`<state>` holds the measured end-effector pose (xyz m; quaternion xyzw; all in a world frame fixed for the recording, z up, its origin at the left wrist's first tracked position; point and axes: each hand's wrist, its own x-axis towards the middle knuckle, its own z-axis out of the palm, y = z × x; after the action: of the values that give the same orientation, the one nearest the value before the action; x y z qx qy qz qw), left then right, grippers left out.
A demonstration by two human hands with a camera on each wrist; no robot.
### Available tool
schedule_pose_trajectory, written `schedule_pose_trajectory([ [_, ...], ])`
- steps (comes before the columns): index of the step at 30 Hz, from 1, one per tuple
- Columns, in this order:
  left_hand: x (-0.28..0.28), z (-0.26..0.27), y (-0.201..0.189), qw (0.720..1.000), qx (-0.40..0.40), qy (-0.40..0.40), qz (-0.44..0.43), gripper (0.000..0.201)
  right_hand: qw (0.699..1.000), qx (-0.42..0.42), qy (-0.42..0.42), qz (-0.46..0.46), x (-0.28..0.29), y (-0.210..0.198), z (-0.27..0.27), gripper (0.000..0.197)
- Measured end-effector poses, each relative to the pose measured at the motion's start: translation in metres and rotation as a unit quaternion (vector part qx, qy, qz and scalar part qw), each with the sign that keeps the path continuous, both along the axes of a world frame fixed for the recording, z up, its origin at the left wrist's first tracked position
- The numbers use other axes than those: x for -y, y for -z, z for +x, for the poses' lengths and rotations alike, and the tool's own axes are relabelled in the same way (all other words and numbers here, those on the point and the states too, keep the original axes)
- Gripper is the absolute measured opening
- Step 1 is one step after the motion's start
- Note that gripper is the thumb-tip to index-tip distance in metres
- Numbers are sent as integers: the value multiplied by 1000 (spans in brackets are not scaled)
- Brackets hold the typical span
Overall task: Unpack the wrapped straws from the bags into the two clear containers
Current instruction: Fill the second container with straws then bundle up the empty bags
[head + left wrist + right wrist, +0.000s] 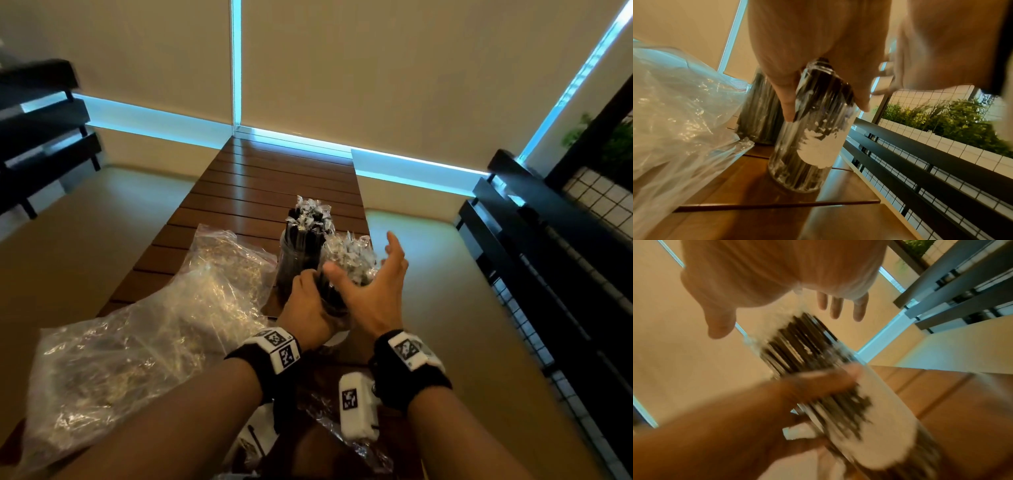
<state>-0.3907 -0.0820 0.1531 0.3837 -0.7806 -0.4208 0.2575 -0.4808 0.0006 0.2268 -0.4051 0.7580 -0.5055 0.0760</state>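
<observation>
Two clear containers stand on the slatted wooden table [239,192], both packed with black wrapped straws. My left hand [308,298] grips the near container [334,299] by its side; in the left wrist view its fingers [787,105] curl round the near container [809,146], which bears a white patch. My right hand [371,274] is open, fingers spread, beside and just above the crinkled straw tops [352,257]; the right wrist view shows the right hand [777,313] holding nothing over the near container [838,402]. The far container [301,253] stands untouched behind.
A large crumpled clear plastic bag [137,325] lies to the left on the table, and another bag [346,431] lies near my arms. Dark slatted benches [548,274] flank the table on both sides. A planter with greenery [941,120] sits right.
</observation>
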Motion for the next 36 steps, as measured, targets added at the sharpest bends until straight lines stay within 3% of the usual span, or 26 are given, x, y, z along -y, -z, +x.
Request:
schedule_pose_trajectory([
  [3, 17, 5, 3, 997, 59, 53, 19, 124, 998, 44, -21, 33, -12, 25, 7, 125],
  [4, 16, 15, -5, 992, 99, 70, 15, 124, 998, 49, -13, 27, -11, 29, 6, 124],
  [5, 16, 25, -14, 988, 132, 78, -7, 112, 999, 46, 1, 24, -9, 30, 5, 124],
  [6, 15, 36, -22, 985, 149, 76, -50, 86, 999, 22, 24, 28, -7, 30, 4, 124],
  [8, 18, 60, -44, 980, 158, 27, -119, 41, 993, -81, 81, 15, -7, 25, 9, 121],
  [12, 55, 123, -79, 971, 133, -123, -156, 22, 941, -300, 75, -138, -4, 9, 53, 66],
  [14, 75, 162, -88, 959, 191, -176, -117, 15, 925, -357, 10, -128, 7, 8, 83, 44],
  [15, 82, 182, -88, 951, 230, -186, -86, 6, 928, -357, -51, -94, 15, 10, 99, 41],
  [18, 94, 246, -73, 912, 345, -222, -6, 28, 925, -264, -236, 138, 33, 32, 140, 67],
  [19, 95, 267, -65, 893, 375, -248, 20, 40, 917, -221, -261, 203, 38, 44, 149, 75],
  [21, 93, 304, -41, 865, 404, -284, 85, 64, 927, -111, -250, 257, 44, 64, 158, 71],
  [23, 84, 329, -19, 866, 366, -295, 170, 60, 943, -16, -205, 262, 47, 77, 159, 51],
  [25, 72, 339, -7, 867, 241, -307, 310, 60, 946, 42, -186, 263, 47, 85, 156, 37],
  [27, 61, 339, -3, 852, 154, -312, 390, 62, 943, 76, -192, 259, 45, 86, 154, 33],
  [32, 54, 343, -23, 859, 56, -303, 408, 55, 962, 108, -165, 190, 38, 75, 143, 26],
  [36, 47, 336, -95, 905, -85, -249, 335, 47, 979, 110, -113, 129, 32, 55, 130, 34],
])
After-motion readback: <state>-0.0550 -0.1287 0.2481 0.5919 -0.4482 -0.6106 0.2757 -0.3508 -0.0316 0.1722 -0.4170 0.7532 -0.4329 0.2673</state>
